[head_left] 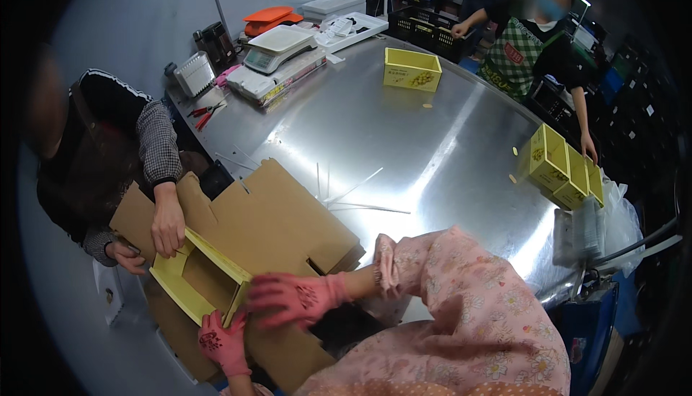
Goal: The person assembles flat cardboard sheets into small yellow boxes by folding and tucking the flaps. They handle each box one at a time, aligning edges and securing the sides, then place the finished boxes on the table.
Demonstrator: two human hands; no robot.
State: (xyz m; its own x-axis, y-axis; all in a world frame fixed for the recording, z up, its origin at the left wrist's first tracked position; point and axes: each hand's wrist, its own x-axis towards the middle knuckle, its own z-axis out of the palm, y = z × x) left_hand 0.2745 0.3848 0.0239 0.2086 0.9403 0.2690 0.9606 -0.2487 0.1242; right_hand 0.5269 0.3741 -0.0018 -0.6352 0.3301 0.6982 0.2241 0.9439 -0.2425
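Pink floral sleeves [468, 324] fill the lower right, closest to the camera; they belong to the person wearing it, whose two hands are in pink gloves.

Largest in view is a round steel table [404, 129], stretching away from the fingers toward the far wall. On its near left edge, just beyond the fingertips, lies a big flattened brown cardboard sheet [281, 216] with notched flaps.

Against that sheet sits a yellow box [198, 277], open side up and tilted, with a brown inside. The right hand [292, 296] lies flat across the box's near right corner, fingers spread and pressing on the rim rather than curled round it. The left hand [223, 342] is below, fingers closed on the box's lower edge, pinching it.

At the far left rim of the box, a second person in a dark jacket with checked sleeves rests one bare hand [167, 223] on the top edge, fingers bent over it; the other bare hand [128, 257] grips the cardboard beside it.

Well beyond the fingers, a single yellow box [411, 69] stands at the table's far side. To the right, three more yellow boxes [566, 169] stand in a row at the table edge, where a third person in a green checked apron [513, 61] reaches down. A white scale [277, 45] and red pliers [205, 114] sit at the far left.
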